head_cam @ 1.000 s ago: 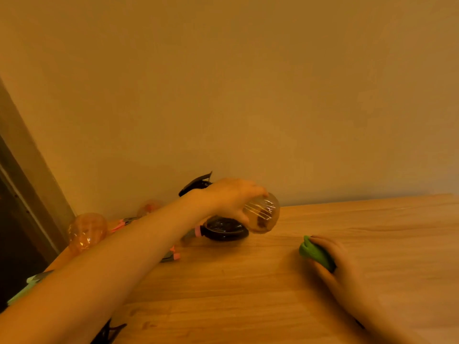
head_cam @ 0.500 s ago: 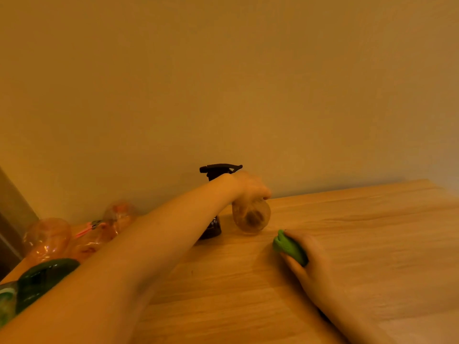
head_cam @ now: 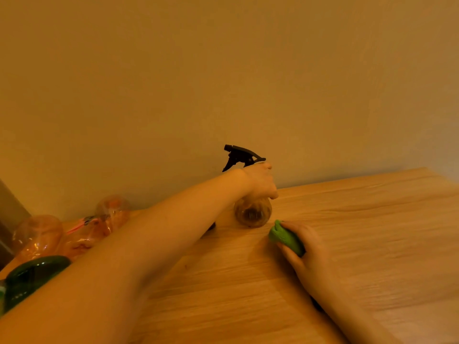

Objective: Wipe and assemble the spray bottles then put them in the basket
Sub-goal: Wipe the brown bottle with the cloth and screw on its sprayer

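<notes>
Left forearm hides dark object (head_cam: 211, 226) behind it; green bottle (head_cam: 29, 274) cut by left edge, possibly glass.

One upright spray bottle (head_cam: 252, 211) with a black trigger head (head_cam: 240, 156) stands on the counter (head_cam: 360, 244). Three clear orange bottle bodies (head_cam: 39, 234) lie bunched at the left, though overlap makes that count uncertain. There is one dark green bottle (head_cam: 32, 274), one green cloth (head_cam: 285, 238) and two hands (head_cam: 260, 182).
</notes>
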`<state>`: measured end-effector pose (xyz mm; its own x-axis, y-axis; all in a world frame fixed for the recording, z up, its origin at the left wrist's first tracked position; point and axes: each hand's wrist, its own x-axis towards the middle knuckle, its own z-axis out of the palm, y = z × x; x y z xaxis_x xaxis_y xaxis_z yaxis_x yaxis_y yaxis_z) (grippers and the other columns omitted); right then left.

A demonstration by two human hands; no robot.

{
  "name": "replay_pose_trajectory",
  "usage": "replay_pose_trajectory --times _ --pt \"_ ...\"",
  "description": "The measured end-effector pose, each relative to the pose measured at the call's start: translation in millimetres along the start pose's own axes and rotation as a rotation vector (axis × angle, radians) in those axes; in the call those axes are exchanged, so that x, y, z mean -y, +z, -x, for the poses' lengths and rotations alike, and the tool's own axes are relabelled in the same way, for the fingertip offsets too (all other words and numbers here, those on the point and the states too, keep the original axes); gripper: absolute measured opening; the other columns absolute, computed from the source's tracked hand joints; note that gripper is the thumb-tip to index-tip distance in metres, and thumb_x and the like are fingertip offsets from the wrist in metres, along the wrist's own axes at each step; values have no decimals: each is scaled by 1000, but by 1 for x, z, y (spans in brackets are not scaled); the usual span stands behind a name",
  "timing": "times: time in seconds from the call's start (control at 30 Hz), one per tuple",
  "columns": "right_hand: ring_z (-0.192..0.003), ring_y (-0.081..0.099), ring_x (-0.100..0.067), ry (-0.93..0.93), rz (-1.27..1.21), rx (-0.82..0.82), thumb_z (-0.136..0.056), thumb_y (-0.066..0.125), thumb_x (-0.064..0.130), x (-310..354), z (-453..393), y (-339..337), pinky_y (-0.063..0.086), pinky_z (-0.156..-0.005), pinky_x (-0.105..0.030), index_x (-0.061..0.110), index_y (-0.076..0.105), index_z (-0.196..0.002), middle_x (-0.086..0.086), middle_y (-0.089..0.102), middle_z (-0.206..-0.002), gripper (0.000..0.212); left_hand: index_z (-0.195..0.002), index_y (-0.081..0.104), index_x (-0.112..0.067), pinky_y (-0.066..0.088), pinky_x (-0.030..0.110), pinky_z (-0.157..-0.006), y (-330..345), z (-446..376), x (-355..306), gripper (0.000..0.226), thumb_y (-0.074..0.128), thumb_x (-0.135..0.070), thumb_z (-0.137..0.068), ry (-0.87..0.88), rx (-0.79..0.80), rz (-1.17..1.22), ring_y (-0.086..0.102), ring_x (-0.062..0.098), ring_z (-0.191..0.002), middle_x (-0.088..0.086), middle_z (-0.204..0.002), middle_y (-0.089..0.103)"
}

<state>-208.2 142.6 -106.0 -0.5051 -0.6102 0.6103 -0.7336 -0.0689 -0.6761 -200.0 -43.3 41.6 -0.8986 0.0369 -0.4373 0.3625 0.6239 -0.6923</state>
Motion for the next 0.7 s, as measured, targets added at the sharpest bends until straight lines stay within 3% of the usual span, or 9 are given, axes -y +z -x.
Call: replay_pose_trajectory --times 0.07,0.17,0.23,0.33,0.4,0.47,0.57,0.63,0.7 --pt "-108 52 1 9 -7 -11 -74 75 -1 1 0 -1 36 -92 -9 13 62 -117 5 61 -113 47 -127 50 -29 12 49 -116 1 1 0 60 76 -42 -74 -18 -35 -3 44 25 -126 5 -119 61" --pt "-106 52 3 19 -40 -61 -74 70 6 5 0 -3 36 -90 -8 18 61 -116 9 61 -111 44 -131 50 -26 4 47 -116 -1 14 -1 59 72 -37 -77 -26 -147 101 27 24 -139 8 -136 51" --pt "-104 53 4 38 -66 -92 -72 65 10 8 0 -4 36 -88 -6 22 60 -115 13 59 -110 45 -130 51 -24 16 42 -115 1 24 -4 51 66 -32 -82 -59 -233 229 34 22 -134 4 -135 52" --pt "-101 53 4 69 -81 -109 -74 68 2 7 1 -5 38 -86 -7 23 60 -114 14 59 -108 46 -124 57 -19 45 39 -93 8 39 -13 38 62 -23 -87 -167 -425 642 53 18 -113 0 -120 60" --pt "-101 54 2 84 -89 -114 -75 68 0 5 1 -5 39 -86 -9 22 61 -114 10 61 -108 46 -118 61 -14 52 37 -81 10 51 -20 31 63 -13 -86 -266 -614 919 62 14 -97 -1 -111 64" --pt "-101 55 2 83 -91 -117 -75 66 5 6 0 -5 39 -85 -9 24 60 -114 9 61 -108 45 -115 63 -13 54 34 -75 13 61 -24 32 65 -7 -83 -388 -866 1030 63 10 -85 -2 -105 64" --pt "-100 55 2 91 -91 -106 -75 69 -7 6 1 -5 41 -84 -10 22 61 -114 11 60 -107 49 -125 55 -20 52 37 -85 23 69 -28 54 74 -15 -75 -685 -1142 954 54 17 -104 4 -121 51" --pt "-100 55 1 91 -79 -103 -74 70 -10 5 0 -5 42 -85 -12 22 61 -114 11 61 -107 53 -136 42 -33 35 43 -104 32 70 -26 76 79 -30 -70 -864 -1044 949 32 26 -129 7 -143 30" --pt "-100 55 0 94 -77 -101 -74 70 -10 4 0 -5 42 -85 -14 23 61 -114 9 61 -107 53 -143 29 -41 20 46 -109 40 69 -22 89 80 -39 -70 -896 -844 1079 7 27 -142 5 -155 6"
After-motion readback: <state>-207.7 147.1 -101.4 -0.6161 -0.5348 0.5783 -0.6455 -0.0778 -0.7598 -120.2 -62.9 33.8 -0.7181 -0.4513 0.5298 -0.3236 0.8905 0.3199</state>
